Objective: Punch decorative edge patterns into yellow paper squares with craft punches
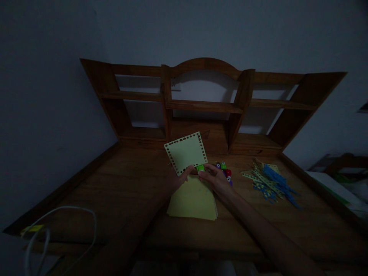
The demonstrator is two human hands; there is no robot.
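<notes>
My left hand (178, 178) pinches the lower edge of a pale yellow paper square (186, 152) whose border is punched with small shapes; the sheet stands tilted up above the desk. My right hand (215, 177) grips a small green paper punch (200, 168) at the sheet's lower right edge. Under both hands lies a stack of yellow paper (193, 200) flat on the wooden desk (115, 191). Just right of my right hand sit a few more small punches (225, 170), green, red and purple.
A heap of punched yellow and blue paper strips (270, 180) lies at the right of the desk. A wooden shelf unit (201, 103) stands at the back against the wall. A white cable (57, 226) loops at the front left corner. The room is dim.
</notes>
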